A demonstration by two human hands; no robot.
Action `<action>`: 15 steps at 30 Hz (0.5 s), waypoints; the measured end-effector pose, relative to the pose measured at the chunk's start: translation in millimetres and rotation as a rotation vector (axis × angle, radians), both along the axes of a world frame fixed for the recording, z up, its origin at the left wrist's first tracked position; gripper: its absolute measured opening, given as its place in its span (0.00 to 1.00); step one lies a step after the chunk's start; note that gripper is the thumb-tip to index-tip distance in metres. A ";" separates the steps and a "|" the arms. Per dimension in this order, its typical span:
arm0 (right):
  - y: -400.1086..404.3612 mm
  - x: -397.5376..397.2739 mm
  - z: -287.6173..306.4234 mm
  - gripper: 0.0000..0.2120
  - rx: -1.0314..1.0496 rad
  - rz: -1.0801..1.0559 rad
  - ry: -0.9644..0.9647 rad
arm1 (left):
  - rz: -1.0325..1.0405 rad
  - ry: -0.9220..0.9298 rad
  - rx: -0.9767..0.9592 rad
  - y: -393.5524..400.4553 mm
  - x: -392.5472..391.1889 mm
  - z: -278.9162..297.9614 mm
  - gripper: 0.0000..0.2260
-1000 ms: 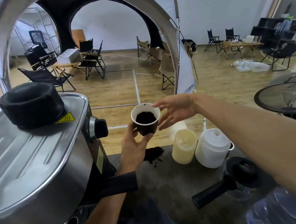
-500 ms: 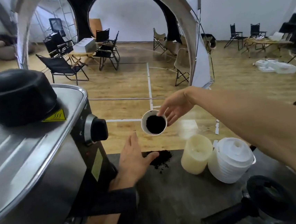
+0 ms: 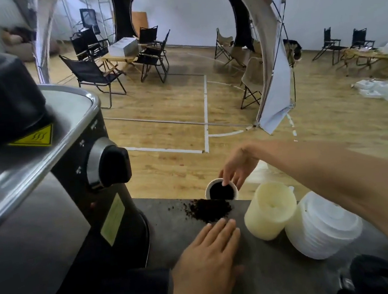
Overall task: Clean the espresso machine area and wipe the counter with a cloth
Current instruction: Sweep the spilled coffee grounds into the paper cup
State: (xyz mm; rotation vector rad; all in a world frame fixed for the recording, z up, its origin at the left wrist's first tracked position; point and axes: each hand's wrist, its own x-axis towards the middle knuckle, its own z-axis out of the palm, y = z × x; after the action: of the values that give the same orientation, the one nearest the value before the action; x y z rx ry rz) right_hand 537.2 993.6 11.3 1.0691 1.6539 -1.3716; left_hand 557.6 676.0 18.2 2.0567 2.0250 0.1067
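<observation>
I'm seeing folding chairs (image 3: 93, 73) standing on the wooden floor (image 3: 172, 106), a cream candle (image 3: 269, 210) sitting beside stacked white lids (image 3: 324, 226).

The espresso machine (image 3: 40, 209) is standing at the left of the bench (image 3: 259, 271). Coffee grounds (image 3: 209, 210) are lying to its right, at the bench's far edge. A cup (image 3: 221, 191) is being held just behind the grounds by the right hand (image 3: 237, 168). The left hand (image 3: 206, 261) is resting flat in front of them. Two containers (image 3: 270, 210) are sitting touching at the right.
</observation>
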 end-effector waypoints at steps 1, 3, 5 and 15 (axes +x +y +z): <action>-0.6 0.2 -2.2 0.28 -0.020 0.001 0.000 | -0.011 -0.001 -0.035 0.9 0.9 -1.9 0.29; -1.9 1.2 -3.5 0.29 -0.064 -0.020 0.015 | -0.005 0.020 -0.049 2.9 1.5 -6.1 0.30; -2.9 2.0 -3.8 0.31 -0.102 -0.061 0.042 | 0.018 0.035 -0.062 4.6 0.2 -10.7 0.30; -5.8 11.2 -0.1 0.29 -0.148 -0.135 0.099 | 0.016 0.090 -0.025 14.6 -9.6 -20.3 0.33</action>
State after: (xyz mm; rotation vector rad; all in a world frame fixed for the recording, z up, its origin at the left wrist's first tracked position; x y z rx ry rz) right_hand 548.5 987.8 11.1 1.0572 1.5456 -1.6320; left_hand 548.0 690.6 -2.1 2.0659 2.0840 -0.0088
